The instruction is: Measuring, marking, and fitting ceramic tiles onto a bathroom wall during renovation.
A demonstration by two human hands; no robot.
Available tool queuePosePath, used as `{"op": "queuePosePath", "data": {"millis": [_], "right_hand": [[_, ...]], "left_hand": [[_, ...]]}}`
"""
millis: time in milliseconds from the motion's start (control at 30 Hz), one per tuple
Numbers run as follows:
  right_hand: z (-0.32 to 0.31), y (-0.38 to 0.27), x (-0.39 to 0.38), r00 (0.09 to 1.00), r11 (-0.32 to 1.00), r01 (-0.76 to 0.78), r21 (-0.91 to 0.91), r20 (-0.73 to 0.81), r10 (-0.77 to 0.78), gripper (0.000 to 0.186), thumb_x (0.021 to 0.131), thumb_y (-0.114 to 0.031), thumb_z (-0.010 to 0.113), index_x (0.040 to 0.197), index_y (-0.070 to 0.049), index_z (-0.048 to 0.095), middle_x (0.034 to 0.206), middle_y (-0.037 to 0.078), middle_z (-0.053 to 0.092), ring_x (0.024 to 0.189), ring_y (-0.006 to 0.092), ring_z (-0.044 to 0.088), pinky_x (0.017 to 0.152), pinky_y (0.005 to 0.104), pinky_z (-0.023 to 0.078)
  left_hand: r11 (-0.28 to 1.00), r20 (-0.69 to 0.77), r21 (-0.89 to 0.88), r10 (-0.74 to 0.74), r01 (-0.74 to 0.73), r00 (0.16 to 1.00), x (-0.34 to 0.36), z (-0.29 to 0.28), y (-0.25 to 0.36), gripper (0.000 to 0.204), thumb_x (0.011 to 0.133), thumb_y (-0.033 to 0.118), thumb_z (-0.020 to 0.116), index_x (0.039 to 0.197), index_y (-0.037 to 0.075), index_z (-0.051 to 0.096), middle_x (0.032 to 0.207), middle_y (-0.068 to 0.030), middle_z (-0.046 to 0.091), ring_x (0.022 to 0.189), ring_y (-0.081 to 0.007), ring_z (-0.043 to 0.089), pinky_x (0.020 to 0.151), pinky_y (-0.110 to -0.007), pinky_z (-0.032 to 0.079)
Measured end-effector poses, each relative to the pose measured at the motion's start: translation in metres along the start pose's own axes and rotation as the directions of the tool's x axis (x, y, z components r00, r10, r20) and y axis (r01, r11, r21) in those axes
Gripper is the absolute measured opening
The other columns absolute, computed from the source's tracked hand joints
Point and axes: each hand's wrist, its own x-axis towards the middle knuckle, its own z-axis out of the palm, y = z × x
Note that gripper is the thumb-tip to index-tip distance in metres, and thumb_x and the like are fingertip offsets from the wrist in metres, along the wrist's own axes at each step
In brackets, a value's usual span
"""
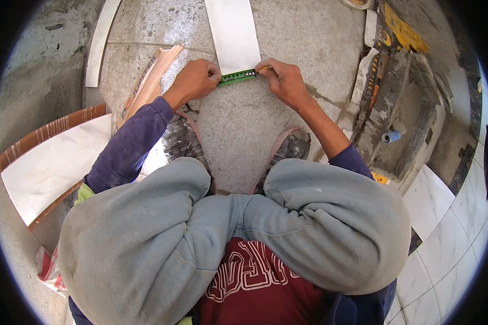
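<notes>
Both hands meet a short green strip with dark markings (237, 77), which looks like a piece of measuring tape. It lies across the near end of a long white tile piece (234, 30) on the concrete floor. My left hand (197, 79) is closed on the strip's left end. At its right end, my right hand (285, 82) is pinched, with a small yellowish, pencil-like thing (265, 67) at the fingertips. How far the strip runs on inside my fingers is hidden.
A narrow white tile strip (101, 46) and an opened cardboard piece (152, 81) lie to the left. Nearer is a white tile on brown cardboard (59, 162). On the right stand a cement-stained trough (404, 114) with a blue pipe piece (391, 136), and marble-look floor tiles (444, 246).
</notes>
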Motion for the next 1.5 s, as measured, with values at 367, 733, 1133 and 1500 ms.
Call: {"op": "queuePosePath", "data": {"millis": [367,733,1133,1500], "right_hand": [[-0.002,-0.002,0.003,0.999,0.998,0.024,-0.049,0.028,-0.023,0.013,0.089,-0.001,0.064,0.1,-0.006,0.068,0.081,0.014,0.07,0.073,0.0223,0.069,0.066,0.0306,0.051],[-0.002,-0.003,0.006,0.998,0.99,0.009,-0.142,0.066,0.001,0.012,0.089,-0.002,0.064,0.099,-0.008,0.068,0.081,0.014,0.07,0.072,0.0272,0.069,0.064,0.0336,0.052],[-0.054,-0.01,0.018,0.965,0.821,-0.164,0.547,-0.082,0.248,0.016,0.098,-0.013,0.059,0.1,0.002,0.063,0.09,0.012,0.071,0.081,0.016,0.069,0.073,0.0299,0.056],[-0.174,-0.044,0.19,0.936,0.765,0.304,-0.567,0.327,-0.13,0.008,0.093,-0.009,0.058,0.095,-0.001,0.059,0.079,0.015,0.067,0.075,0.0274,0.068,0.071,0.0371,0.052]], "left_hand": [[0.999,0.042,0.035,-0.044,0.042,0.998,0.002,-0.002,0.002,0.021,0.08,0.019,0.062,0.088,0.003,0.074,0.083,-0.0184,0.07,0.078,-0.0355,0.068,0.072,-0.042,0.053],[0.997,0.048,0.034,-0.067,0.065,0.997,0.002,-0.003,0.005,0.019,0.08,0.018,0.061,0.085,0.004,0.073,0.081,-0.0171,0.07,0.075,-0.0354,0.067,0.071,-0.042,0.053],[0.854,0.131,-0.51,-0.041,0.102,0.991,-0.008,-0.074,0.015,0.02,0.095,0.021,0.062,0.093,0.003,0.072,0.08,-0.006,0.07,0.072,-0.0201,0.067,0.06,-0.036,0.052],[0.916,-0.149,0.396,0.139,-0.07,0.979,0.146,-0.269,-0.018,0.023,0.087,0.022,0.066,0.094,0.004,0.075,0.084,-0.0139,0.073,0.076,-0.0249,0.068,0.071,-0.04,0.052]]}}
